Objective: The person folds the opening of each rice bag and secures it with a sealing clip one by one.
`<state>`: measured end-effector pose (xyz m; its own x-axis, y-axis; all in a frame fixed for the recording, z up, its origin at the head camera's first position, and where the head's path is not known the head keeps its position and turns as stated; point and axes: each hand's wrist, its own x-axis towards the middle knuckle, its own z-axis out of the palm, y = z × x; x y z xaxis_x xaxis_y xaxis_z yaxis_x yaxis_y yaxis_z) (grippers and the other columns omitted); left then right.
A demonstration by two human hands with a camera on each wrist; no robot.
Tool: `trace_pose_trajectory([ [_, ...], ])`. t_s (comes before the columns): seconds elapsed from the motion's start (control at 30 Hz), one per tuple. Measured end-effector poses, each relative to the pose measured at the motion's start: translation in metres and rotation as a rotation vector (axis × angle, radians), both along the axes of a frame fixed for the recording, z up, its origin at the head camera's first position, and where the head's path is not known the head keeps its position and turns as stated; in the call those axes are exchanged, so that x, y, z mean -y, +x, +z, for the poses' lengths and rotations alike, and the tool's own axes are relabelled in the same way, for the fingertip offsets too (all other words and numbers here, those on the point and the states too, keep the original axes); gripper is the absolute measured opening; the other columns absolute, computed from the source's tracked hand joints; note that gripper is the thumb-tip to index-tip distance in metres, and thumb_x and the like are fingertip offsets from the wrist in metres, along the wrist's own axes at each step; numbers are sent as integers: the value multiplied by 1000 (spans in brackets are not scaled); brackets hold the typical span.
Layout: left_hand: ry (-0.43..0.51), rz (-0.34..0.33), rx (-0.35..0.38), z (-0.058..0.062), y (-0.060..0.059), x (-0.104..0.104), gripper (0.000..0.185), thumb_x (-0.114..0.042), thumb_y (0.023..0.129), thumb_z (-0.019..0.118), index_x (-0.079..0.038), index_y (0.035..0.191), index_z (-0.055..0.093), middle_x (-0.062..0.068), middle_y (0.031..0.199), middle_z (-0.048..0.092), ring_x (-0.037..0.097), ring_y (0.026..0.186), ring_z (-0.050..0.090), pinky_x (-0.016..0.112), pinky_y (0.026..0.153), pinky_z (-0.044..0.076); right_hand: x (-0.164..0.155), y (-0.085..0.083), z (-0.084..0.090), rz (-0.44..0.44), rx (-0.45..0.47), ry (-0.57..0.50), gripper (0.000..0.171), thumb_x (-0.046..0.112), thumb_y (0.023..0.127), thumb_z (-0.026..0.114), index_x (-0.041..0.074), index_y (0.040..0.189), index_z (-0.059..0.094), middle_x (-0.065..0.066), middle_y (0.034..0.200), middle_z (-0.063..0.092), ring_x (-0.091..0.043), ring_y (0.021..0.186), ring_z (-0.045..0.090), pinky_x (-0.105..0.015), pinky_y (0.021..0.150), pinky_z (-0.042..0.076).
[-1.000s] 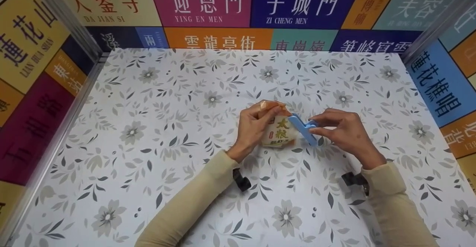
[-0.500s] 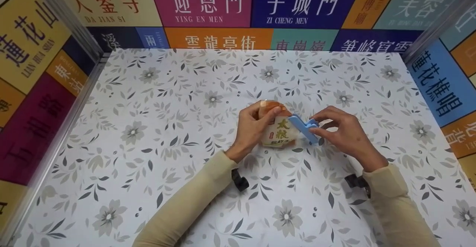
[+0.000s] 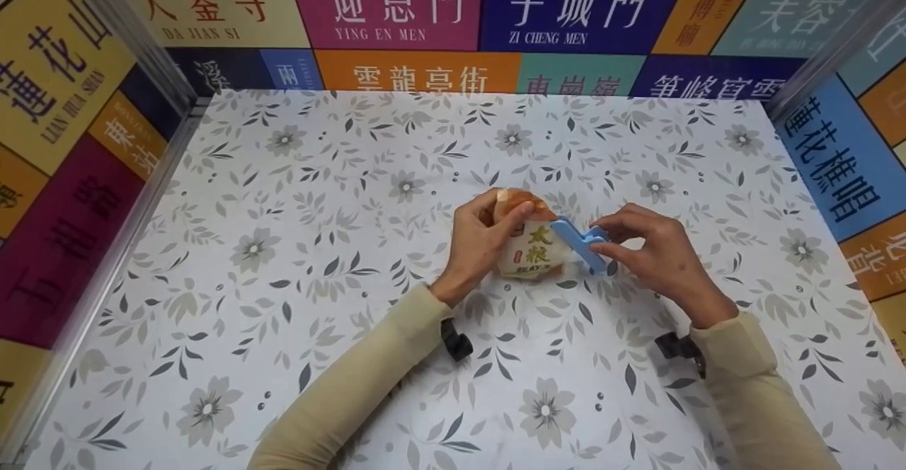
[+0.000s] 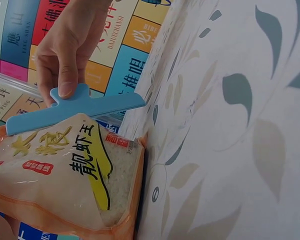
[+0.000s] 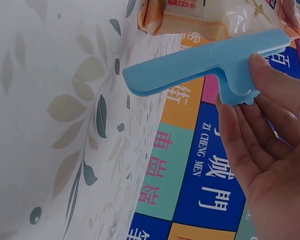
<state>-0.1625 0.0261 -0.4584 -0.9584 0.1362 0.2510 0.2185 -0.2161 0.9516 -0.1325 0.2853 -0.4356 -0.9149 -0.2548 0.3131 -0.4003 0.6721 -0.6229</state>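
A small plastic bag of rice (image 3: 534, 247), orange and clear with Chinese lettering, stands on the table near its middle. My left hand (image 3: 481, 240) grips the bag's upper left part, thumb in front. Between thumb and fingers my right hand (image 3: 648, 247) pinches the handle of a light-blue bag clip (image 3: 580, 245). The clip's long bar lies slantwise along the bag's right side. In the left wrist view the bar (image 4: 80, 111) is against the bag's edge; whether it has the bag between its jaws cannot be told. The right wrist view shows the clip (image 5: 205, 62) beside the bag.
A white tablecloth (image 3: 283, 300) with grey flowers and leaves covers the table. Colourful panels (image 3: 396, 6) with Chinese lettering stand along the back and both sides. A black wrist camera mount (image 3: 456, 340) hangs below the left cuff, another mount (image 3: 679, 346) below the right.
The left thumb and fingers have shifted slightly on the bag, so more of its orange top shows. The right hand has changed its pose a little, still holding the clip at the bag's side.
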Motion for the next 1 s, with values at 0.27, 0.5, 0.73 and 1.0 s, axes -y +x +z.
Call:
trace_pose_trajectory([
  [0.27, -13, 3, -13, -1, 0, 1, 19, -18, 97, 76, -3, 109, 79, 13, 99, 80, 11, 78, 71, 25, 67, 56, -1, 0, -3, 15, -71, -21, 28, 4, 76, 91, 6, 102, 81, -2, 88, 74, 9, 82, 65, -8, 75, 53],
  [0.5, -12, 11, -53, -1, -1, -1, 18, -16, 98, 74, -2, 107, 80, 15, 104, 80, 13, 85, 76, 28, 73, 60, 1, -1, -1, 21, -111, -48, 27, 3, 75, 92, 7, 100, 82, -1, 86, 75, 9, 80, 66, -8, 74, 53],
  [0.73, -18, 20, -54, 0, -2, -1, 17, -15, 97, 75, -2, 106, 80, 14, 106, 79, 12, 84, 74, 26, 71, 59, 5, -1, 3, 15, -105, -72, 26, 4, 76, 92, 7, 100, 82, -1, 84, 75, 8, 78, 67, -8, 74, 53],
  [1.0, -7, 9, -57, 0, -2, -2, 17, -14, 97, 74, -1, 107, 80, 14, 106, 78, 13, 86, 75, 27, 73, 59, 8, -1, 7, 12, -93, -95, 25, 7, 77, 91, 11, 100, 83, 2, 85, 76, 5, 78, 68, -10, 74, 53],
])
